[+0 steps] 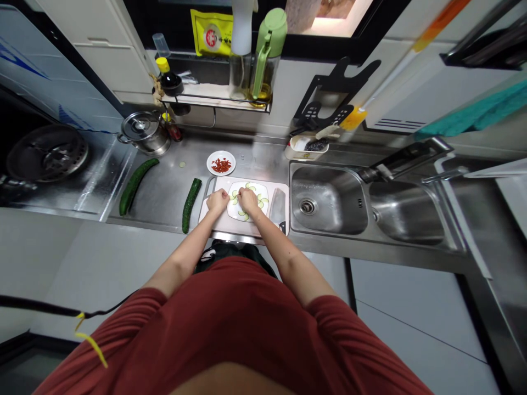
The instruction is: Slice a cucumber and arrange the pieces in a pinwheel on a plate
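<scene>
A white plate with pale green cucumber slices around its rim rests on a pinkish cutting board. At the plate's left edge is my left hand, fingers pinched together near a slice. My right hand hovers over the plate's upper middle, its fingers also closed; what either hand holds is too small to make out. A cleaver lies on the board's right side. Left of the board lies a cut cucumber, and a whole one is farther left. Behind the board stands a small dish of red pieces.
A lidded steel pot and a red-brown bottle stand at the back left. The double sink is at the right, with a container behind it. A stove burner is far left; a bottle shelf hangs above.
</scene>
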{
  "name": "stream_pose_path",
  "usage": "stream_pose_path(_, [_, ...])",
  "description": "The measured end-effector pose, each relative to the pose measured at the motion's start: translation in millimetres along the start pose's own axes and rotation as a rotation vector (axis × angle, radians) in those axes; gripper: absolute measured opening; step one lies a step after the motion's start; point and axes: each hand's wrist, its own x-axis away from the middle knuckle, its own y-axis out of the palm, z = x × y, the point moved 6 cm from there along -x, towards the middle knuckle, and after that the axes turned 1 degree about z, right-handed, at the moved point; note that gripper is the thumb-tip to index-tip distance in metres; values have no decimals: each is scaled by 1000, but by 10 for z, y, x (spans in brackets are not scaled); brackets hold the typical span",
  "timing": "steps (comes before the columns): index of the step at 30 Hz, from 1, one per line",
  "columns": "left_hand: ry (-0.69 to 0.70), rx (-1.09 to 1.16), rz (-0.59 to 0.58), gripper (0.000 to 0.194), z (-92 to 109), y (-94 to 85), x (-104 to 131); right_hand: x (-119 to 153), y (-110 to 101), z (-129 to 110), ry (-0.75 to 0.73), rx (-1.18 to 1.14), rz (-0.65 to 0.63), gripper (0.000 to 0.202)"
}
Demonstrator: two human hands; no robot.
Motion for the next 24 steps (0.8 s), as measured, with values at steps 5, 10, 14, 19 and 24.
stream_pose_path(5, [150, -83, 142, 19, 128, -70, 140, 36, -27, -11, 12, 39, 7, 24])
stream_pose_path(10, [244, -187, 112, 19, 280, -11, 198, 55, -43, -24, 12, 51, -8, 24])
stream_pose_path(14, [234, -200, 64, 21, 320, 31, 134, 60, -40, -19, 20, 59, -17, 24])
stream_pose_path(19, [232, -192, 41, 20, 326, 36, 63, 56, -23, -7, 17, 69, -9, 24])
stream_pose_path(24, [177, -173, 2, 16, 293, 61, -7, 46, -12, 3, 21, 72, 0, 23])
